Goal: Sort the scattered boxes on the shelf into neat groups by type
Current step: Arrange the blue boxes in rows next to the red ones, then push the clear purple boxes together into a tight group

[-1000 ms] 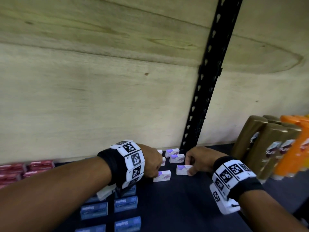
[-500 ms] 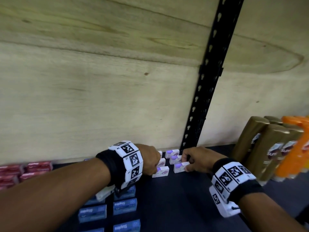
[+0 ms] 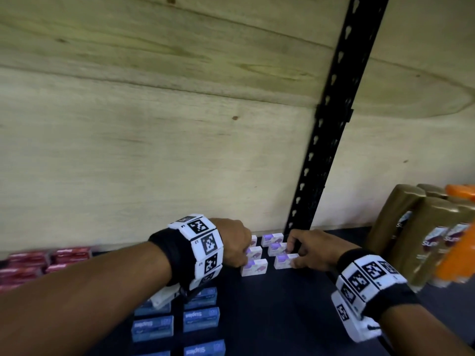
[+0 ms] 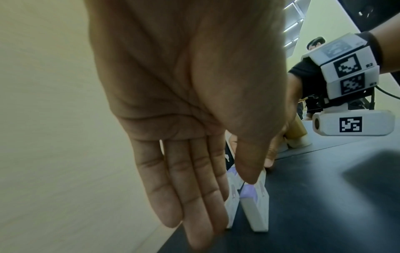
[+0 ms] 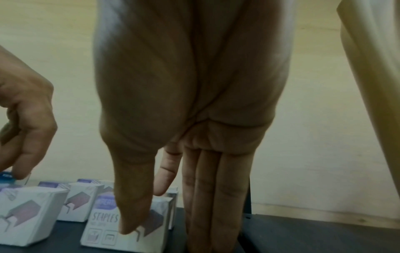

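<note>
Small white-and-purple staples boxes stand in two short columns at the back of the dark shelf (image 3: 282,317). My left hand (image 3: 244,255) (image 4: 218,205) lies against the left column with straight fingers, its thumb touching the top of the front left box (image 3: 254,269) (image 4: 255,205). On the other side, my right hand (image 3: 293,255) (image 5: 168,236) lays straight fingers along the right side of the front right box (image 3: 284,261) (image 5: 103,227). Its thumb rests on that box's front face.
Blue staples boxes (image 3: 200,316) sit in rows under my left wrist. Red boxes (image 3: 69,254) lie at far left. Gold bottles (image 3: 421,227) and an orange bottle (image 3: 457,255) stand at right. A black slotted upright (image 3: 331,124) runs up the plywood back wall.
My right hand has brought a white-and-purple box back and left, into line as the front of the right column. My left hand has shifted slightly back against the left column.
</note>
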Demonstrator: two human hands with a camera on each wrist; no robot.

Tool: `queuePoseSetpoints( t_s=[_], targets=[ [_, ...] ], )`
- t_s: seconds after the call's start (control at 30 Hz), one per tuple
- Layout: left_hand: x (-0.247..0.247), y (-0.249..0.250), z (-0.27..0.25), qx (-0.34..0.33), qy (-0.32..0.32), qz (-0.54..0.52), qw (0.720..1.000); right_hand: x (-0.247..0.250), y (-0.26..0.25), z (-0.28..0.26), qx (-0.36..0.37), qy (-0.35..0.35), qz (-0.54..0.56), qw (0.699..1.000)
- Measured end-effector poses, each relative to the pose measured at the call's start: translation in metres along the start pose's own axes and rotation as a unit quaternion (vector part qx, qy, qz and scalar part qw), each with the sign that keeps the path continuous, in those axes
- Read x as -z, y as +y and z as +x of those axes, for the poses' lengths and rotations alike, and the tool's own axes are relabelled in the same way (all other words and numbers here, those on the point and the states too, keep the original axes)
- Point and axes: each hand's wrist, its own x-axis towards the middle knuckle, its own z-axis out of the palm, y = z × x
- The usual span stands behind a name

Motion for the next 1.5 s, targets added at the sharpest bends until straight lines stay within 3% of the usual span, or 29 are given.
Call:
queuePoseSetpoints(
  t_s=[0.23,0.37,0.53,0.97,1.23,1.5],
  targets=[
    [0.000,-0.018,-0.025,0.008,-0.001,-0.012,1.000,0.005,-0.006,-0.005,-0.017,-0.013,-0.021,1.000],
    [0.004,-0.037,-0.050,0.029,0.004,-0.030,0.999,0.015,-0.018,-0.006,-0.019,0.016,-0.040,0.999],
    [0.010,-0.066,-0.093,0.059,0.007,-0.044,0.997,0.029,-0.061,-0.011,0.029,0.043,-0.046,0.998],
    [-0.012,-0.148,-0.260,0.217,0.028,-0.073,0.973,0.017,-0.254,-0.021,0.211,-0.011,-0.094,0.973],
    [-0.052,-0.193,-0.389,0.321,0.043,-0.080,0.943,-0.009,-0.388,-0.042,0.313,-0.027,-0.121,0.942],
    [-0.093,-0.212,-0.485,0.388,0.052,-0.094,0.916,-0.046,-0.497,-0.077,0.411,-0.047,-0.129,0.901]
  ],
)
